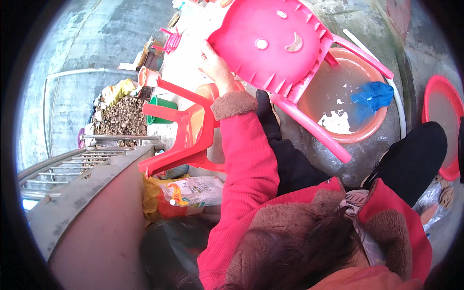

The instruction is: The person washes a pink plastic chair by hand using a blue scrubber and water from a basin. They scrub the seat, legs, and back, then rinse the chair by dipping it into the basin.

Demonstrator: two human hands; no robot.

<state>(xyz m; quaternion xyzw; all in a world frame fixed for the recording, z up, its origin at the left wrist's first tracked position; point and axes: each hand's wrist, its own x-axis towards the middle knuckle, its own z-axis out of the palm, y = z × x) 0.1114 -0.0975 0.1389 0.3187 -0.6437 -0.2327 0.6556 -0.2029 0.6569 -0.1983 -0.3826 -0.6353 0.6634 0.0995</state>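
My left hand (216, 68), in a red sleeve with a brown fleece cuff, grips the edge of a pink plastic child's chair (243, 58). The chair is tipped, and its cut-out smiling face is towards me. Two of its legs reach out over a round orange plastic basin (357, 137) of murky water. At the basin's right side a wet blue cloth (375, 96) lies partly in the water. My right hand is out of view.
An orange-red plastic chair (197, 134) lies on its side beside my left arm. Behind it are a green bucket (167, 105) and a small pink chair (172, 41). A white pipe (398, 108) curves around the basin. To the right is a red basin (451, 163); printed bags (195, 190) lie left.
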